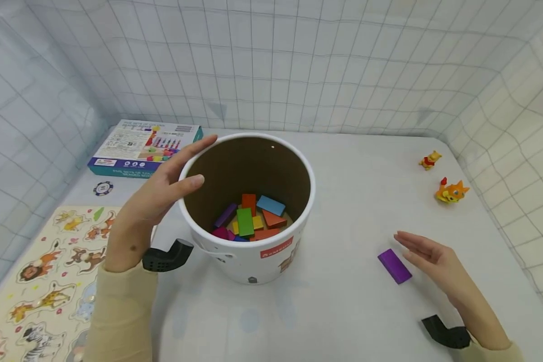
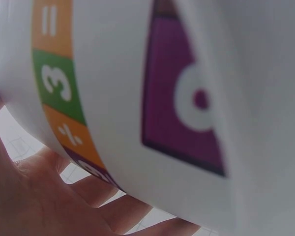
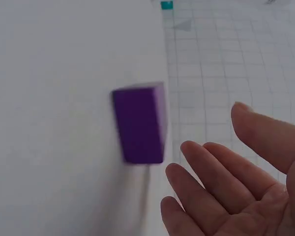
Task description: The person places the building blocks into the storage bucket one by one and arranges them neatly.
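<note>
A white bucket with a brown inside holds several colored blocks, among them a green block and a light blue block. My left hand rests at the bucket's left rim, its fingers extended along the side and the thumb over the edge. Close up in the left wrist view, its fingers lie along the bucket's printed wall. On the table to the right is a purple block. Just beside it, my right hand hovers with fingers extended and nothing in its grasp; the right wrist view shows a gap between them.
An animal puzzle board lies at the front left. Behind it are a poker chip and a flat toy box. Two small figures, a yellow bear and an orange creature, stand at the back right. Grid-patterned cloth walls surround the table.
</note>
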Tool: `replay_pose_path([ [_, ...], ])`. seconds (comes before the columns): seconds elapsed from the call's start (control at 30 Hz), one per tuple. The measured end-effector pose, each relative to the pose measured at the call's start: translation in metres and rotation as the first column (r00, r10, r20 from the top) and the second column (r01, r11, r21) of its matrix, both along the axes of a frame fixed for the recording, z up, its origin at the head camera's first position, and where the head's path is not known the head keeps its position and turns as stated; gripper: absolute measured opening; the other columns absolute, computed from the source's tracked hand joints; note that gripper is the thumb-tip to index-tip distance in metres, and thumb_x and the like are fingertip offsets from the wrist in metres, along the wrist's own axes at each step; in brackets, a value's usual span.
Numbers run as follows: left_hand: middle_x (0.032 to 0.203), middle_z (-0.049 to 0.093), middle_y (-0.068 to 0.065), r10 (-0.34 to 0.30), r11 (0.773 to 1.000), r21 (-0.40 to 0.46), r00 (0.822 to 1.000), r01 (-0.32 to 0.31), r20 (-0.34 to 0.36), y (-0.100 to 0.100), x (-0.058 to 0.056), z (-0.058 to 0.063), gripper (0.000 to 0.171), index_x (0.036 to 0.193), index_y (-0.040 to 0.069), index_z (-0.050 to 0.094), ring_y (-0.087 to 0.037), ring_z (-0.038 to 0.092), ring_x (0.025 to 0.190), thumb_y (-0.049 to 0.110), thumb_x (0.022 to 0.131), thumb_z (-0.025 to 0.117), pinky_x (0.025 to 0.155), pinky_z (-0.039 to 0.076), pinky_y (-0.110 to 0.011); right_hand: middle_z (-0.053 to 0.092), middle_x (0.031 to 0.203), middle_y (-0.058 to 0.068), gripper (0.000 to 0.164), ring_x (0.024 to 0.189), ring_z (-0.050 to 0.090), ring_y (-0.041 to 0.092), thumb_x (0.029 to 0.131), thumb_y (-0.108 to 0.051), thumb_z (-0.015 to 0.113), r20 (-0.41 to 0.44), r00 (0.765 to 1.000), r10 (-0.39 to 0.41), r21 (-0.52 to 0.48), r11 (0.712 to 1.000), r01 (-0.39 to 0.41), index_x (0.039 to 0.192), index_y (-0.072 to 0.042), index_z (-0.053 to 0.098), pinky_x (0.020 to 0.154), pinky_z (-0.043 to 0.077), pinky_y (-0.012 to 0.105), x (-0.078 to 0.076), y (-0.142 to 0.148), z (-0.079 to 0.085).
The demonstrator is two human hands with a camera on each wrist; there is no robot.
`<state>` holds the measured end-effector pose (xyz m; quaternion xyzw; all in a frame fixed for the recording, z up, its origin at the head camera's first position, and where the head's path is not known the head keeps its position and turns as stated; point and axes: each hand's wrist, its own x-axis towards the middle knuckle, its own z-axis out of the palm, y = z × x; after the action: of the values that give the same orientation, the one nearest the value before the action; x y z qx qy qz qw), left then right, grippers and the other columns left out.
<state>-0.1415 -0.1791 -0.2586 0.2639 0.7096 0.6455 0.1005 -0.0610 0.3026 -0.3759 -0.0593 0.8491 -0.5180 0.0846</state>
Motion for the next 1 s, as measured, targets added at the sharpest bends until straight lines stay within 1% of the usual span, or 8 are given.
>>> replay_pose_path([
  [0.17,0.141,0.028,-0.004,0.003,1.0,0.007,1.0,-0.003,0.002,-0.002,0.001,0.003,0.056,0.14,0.02,0.028,-0.025,0.026,0.126,0.013,0.088,0.047,0.098,0.03,-0.047,0.035,0.139,0.009,0.064,0.119,0.027,-0.014,0.083,-0.023,0.062,0.018,0.996,0.09,0.149,0.985,-0.092,0.139,-0.015,0.031,0.089,0.025,0.002,0.013,0.009,-0.022],
  [0.33,0.141,0.028,-0.005,-0.005,1.0,0.023,1.0,0.005,0.002,-0.004,0.002,0.003,0.056,0.14,0.019,0.028,-0.025,0.027,0.126,0.012,0.088,0.047,0.095,0.036,-0.034,0.021,0.145,0.012,0.08,0.129,0.007,-0.007,0.076,-0.02,0.069,-0.108,0.957,0.271,0.308,0.924,-0.227,0.141,-0.017,0.023,0.096,0.005,0.001,0.013,0.004,-0.029],
  [0.4,0.141,0.027,-0.005,-0.005,1.0,0.022,1.0,0.006,-0.003,-0.004,0.001,0.003,0.056,0.14,0.019,0.028,-0.025,0.026,0.126,0.012,0.088,0.047,0.098,0.032,-0.041,0.022,0.144,0.015,0.079,0.13,0.007,-0.005,0.076,-0.018,0.069,-0.158,0.946,0.282,0.347,0.913,-0.214,0.141,-0.015,0.024,0.097,0.004,0.003,0.013,0.002,-0.03],
  [0.53,0.141,0.028,-0.004,-0.003,1.0,0.016,1.0,0.003,-0.015,-0.002,0.001,0.002,0.057,0.14,0.019,0.029,-0.024,0.021,0.128,0.011,0.087,0.047,0.099,0.019,-0.057,0.036,0.138,0.012,0.067,0.123,0.019,-0.011,0.077,-0.017,0.068,-0.22,0.956,0.193,0.385,0.918,-0.097,0.136,-0.02,0.036,0.093,0.013,0.001,0.01,0.002,-0.03],
  [0.67,0.141,0.028,-0.004,0.008,1.0,0.016,1.0,-0.007,-0.014,-0.002,0.001,0.003,0.056,0.139,0.019,0.03,-0.023,0.019,0.129,0.011,0.087,0.048,0.098,0.012,-0.062,0.053,0.124,0.007,0.053,0.114,0.033,-0.013,0.075,-0.011,0.069,-0.286,0.949,0.136,0.397,0.918,-0.012,0.124,-0.02,0.052,0.089,0.023,0.001,0.004,0.005,-0.029],
  [0.8,0.141,0.027,-0.003,0.01,1.0,0.019,1.0,-0.01,-0.011,-0.001,0.001,0.003,0.056,0.139,0.019,0.03,-0.022,0.016,0.131,0.011,0.086,0.048,0.099,0.008,-0.062,0.058,0.115,0.005,0.044,0.106,0.044,-0.008,0.075,-0.004,0.068,-0.281,0.943,0.176,0.361,0.93,-0.066,0.117,-0.016,0.058,0.083,0.036,0.005,-0.007,0.002,-0.022],
  [0.9,0.142,0.025,-0.003,0.005,1.0,0.017,1.0,-0.005,-0.005,0.001,0.001,0.003,0.056,0.139,0.019,0.03,-0.022,0.014,0.132,0.012,0.086,0.048,0.099,0.006,-0.062,0.056,0.115,0.006,0.039,0.1,0.051,0.001,0.08,-0.003,0.063,-0.221,0.949,0.224,0.212,0.961,-0.178,0.117,-0.01,0.057,0.077,0.045,0.013,-0.02,-0.006,-0.006],
  [1.0,0.143,0.024,-0.003,-0.003,1.0,0.016,1.0,0.003,-0.001,0.002,-0.001,0.001,0.056,0.139,0.018,0.03,-0.022,0.013,0.132,0.013,0.086,0.048,0.099,0.006,-0.062,0.056,0.115,0.006,0.033,0.094,0.056,0.012,0.085,-0.003,0.056,-0.165,0.955,0.245,0.006,0.969,-0.247,0.118,-0.004,0.055,0.074,0.048,0.018,-0.035,-0.023,0.023],
])
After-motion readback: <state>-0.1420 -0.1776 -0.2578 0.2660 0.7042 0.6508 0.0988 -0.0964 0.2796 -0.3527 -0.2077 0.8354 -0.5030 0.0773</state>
